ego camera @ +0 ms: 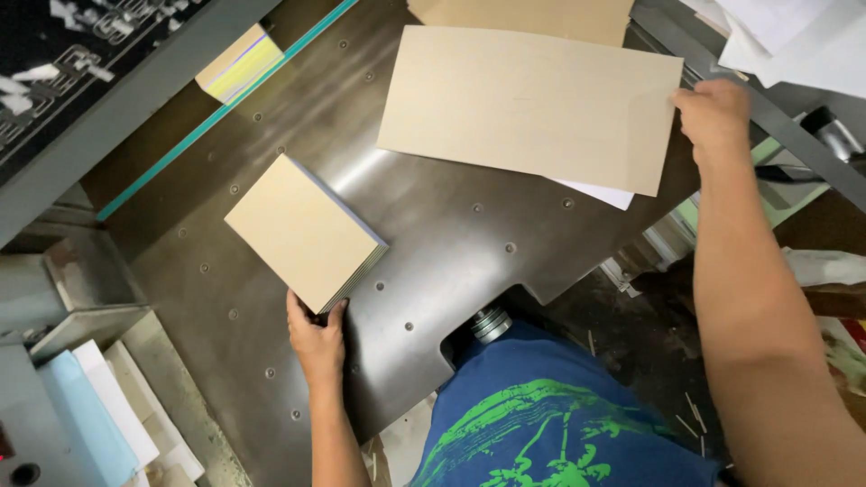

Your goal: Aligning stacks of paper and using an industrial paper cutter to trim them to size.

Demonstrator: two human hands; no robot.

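The metal table [433,234] bears everything. A thick stack of cut sheets [302,230] lies on its left part, the left hand [316,338] at the stack's near corner. A large board sheet [532,108] lies on the table's far right part, the right hand [713,113] at its right edge.

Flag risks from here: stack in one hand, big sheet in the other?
1. The left hand pinches only one corner of the tan stack; the layers could fan or skew.
2. The right hand touches only the far edge of the large brown sheet, which could drag the white sheet beneath.
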